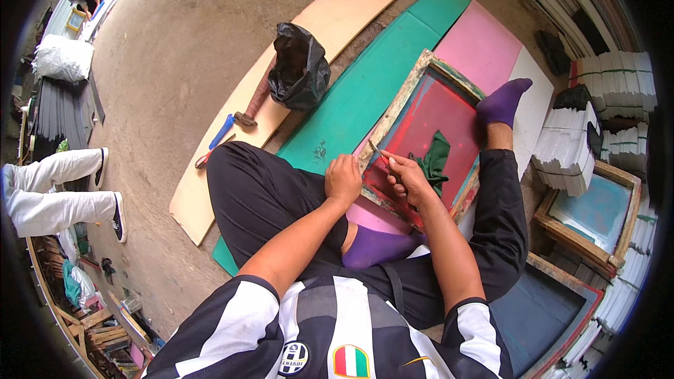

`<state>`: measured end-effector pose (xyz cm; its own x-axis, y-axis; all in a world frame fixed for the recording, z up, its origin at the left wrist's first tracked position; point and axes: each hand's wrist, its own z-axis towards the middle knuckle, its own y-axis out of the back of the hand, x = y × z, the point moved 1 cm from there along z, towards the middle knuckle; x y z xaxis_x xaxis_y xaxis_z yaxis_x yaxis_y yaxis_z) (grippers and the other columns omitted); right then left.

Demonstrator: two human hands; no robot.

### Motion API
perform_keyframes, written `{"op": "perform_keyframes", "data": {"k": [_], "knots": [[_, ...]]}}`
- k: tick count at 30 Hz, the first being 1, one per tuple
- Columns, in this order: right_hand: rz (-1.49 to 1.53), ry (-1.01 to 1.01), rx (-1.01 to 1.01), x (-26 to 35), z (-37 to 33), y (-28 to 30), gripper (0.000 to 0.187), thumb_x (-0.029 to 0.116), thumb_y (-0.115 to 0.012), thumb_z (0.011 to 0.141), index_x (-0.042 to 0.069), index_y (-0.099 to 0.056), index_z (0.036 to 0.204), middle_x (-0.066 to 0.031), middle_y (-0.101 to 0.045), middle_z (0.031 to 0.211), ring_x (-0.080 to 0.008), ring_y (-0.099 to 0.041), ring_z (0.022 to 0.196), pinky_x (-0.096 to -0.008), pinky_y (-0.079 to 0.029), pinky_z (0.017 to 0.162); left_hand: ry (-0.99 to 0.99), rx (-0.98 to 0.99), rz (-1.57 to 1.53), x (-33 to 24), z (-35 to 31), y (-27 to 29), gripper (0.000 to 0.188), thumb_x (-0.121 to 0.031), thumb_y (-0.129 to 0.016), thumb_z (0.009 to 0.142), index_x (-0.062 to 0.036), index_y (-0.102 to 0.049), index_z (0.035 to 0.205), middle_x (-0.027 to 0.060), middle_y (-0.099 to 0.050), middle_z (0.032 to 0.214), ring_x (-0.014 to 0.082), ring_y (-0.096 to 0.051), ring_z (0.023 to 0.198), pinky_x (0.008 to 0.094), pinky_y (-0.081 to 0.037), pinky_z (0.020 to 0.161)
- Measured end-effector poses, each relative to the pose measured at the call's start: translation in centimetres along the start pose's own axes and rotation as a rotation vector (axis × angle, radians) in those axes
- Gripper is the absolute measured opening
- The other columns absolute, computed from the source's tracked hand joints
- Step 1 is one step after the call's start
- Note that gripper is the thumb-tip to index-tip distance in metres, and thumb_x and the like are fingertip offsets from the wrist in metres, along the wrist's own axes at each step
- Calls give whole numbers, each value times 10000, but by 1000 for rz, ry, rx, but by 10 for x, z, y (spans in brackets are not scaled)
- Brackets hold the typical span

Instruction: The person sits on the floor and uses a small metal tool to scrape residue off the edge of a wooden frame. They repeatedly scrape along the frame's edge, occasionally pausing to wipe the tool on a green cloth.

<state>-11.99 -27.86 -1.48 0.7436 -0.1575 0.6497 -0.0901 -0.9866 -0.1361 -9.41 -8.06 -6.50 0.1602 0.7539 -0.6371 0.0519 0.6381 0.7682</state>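
A wood-edged printing screen [397,111] with a red mesh lies tilted between my legs, its rim stained with paint. My left hand [342,180] is closed at the near left corner of this frame, with the fingertips mostly hidden. Closed around a slim tool [380,151] with a metal shaft, my right hand [408,181] brings its tip to the left rim; the handle is largely covered by my fingers. A crumpled dark green cloth [437,160] lies on the mesh just beyond my right hand.
Green board [372,74], cream board [242,123] and pink board [484,42] lie on the floor. A black plastic bag [299,67], a hammer [245,119] and red-handled scissors [203,160] rest on the left. Another framed screen [597,203] and paper stacks [567,151] stand right. A person's legs [63,200] are at left.
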Motion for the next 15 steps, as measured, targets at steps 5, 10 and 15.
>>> {"op": "perform_keyframes", "data": {"k": [5, 10, 15], "knots": [[-976, 534, -394, -7, -21, 4, 486, 408, -734, 914, 151, -660, 1319, -110, -664, 747, -371, -726, 804, -467, -543, 636, -13, -4, -27, 3, 0, -5, 300, -257, -476, 1057, -46, -616, 897, 162, -641, 933, 389, -609, 881, 520, -485, 801], [-1232, 295, -782, -7, -52, 6, 632, 551, -796, 812, 123, -552, 1209, -148, -560, 1178, -414, -715, 893, -531, -582, 718, -8, -16, -48, 5, 0, -6, 303, -258, -478, 1056, -40, -622, 902, 171, -640, 940, 400, -607, 884, 530, -484, 806], [-1205, 372, -762, -38, -37, 21, 517, 437, -776, 854, 103, -591, 1204, -144, -604, 1113, -417, -684, 922, -532, -567, 754, 2, -29, -59, 3, 1, -5, 301, -257, -481, 1055, -42, -631, 905, 173, -643, 951, 406, -608, 890, 527, -485, 806]]}}
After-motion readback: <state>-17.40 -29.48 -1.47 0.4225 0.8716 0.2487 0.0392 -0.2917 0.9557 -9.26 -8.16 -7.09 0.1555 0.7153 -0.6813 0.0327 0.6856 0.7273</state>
